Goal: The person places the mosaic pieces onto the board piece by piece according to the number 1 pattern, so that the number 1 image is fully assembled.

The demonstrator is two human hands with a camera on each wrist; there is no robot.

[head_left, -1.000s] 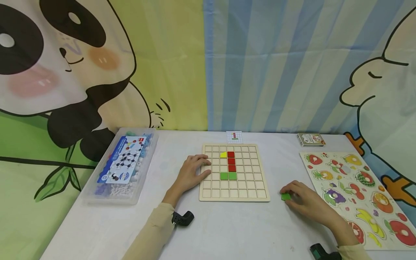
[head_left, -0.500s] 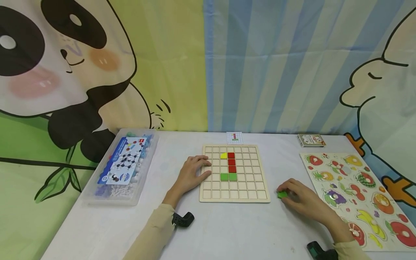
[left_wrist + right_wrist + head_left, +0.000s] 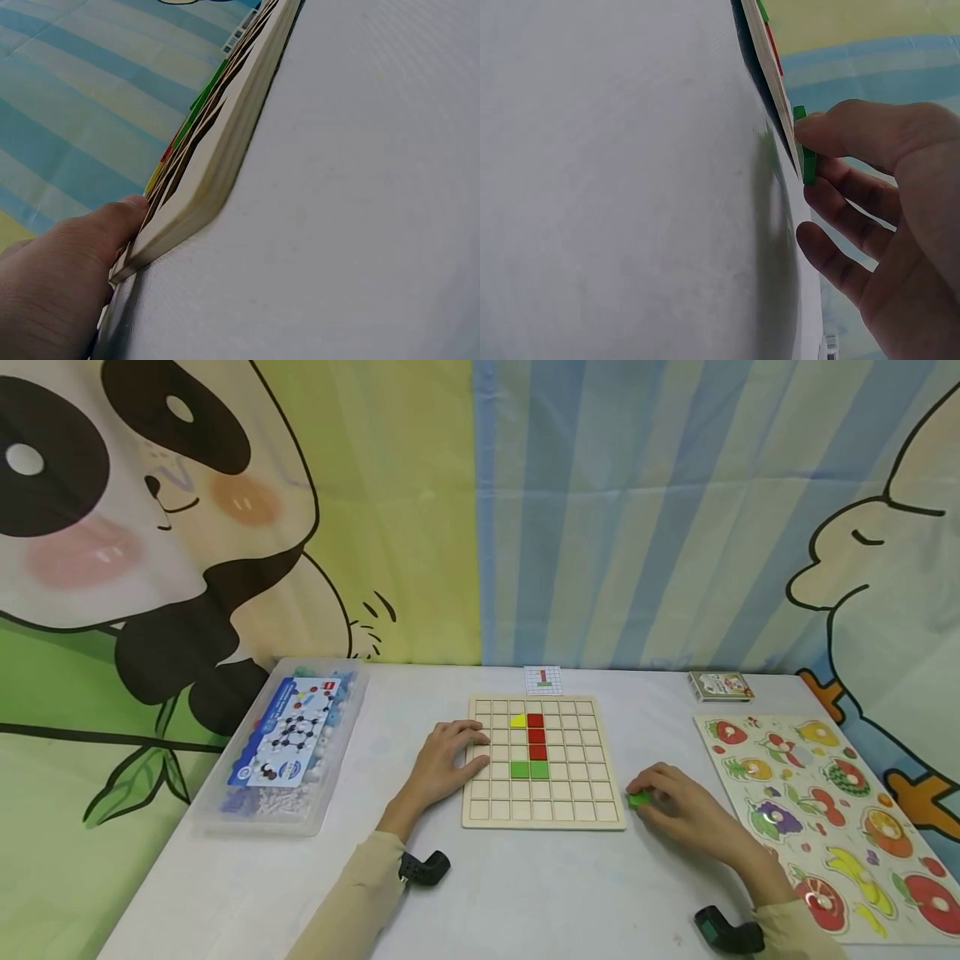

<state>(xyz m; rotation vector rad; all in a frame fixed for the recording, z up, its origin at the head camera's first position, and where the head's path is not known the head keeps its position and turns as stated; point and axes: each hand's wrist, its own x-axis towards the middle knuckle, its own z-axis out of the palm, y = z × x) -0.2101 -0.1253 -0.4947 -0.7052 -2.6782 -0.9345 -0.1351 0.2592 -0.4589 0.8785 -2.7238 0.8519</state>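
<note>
A wooden grid board [image 3: 577,810] lies flat on the table. Set in its cells are a yellow piece [image 3: 518,721] with a slanted side, several red squares [image 3: 536,737] and two green squares [image 3: 528,770]. My left hand [image 3: 446,764] rests at the board's left edge, its thumb [image 3: 124,217] on the rim in the left wrist view. Just right of the board, my right hand [image 3: 686,810] pinches a green tile [image 3: 807,154] between thumb and fingers; the other fingers are spread apart.
Behind the board lies a small pattern card [image 3: 543,679]. A clear plastic case [image 3: 300,814] of molecular model parts stands at left. To the right are a fruit puzzle board [image 3: 798,860] and a small card box [image 3: 721,686]. A printed curtain [image 3: 637,527] hangs behind the table.
My right hand has moved left and slightly away from me with the green tile, closer to the board's right edge. My left hand has stayed at the board.
</note>
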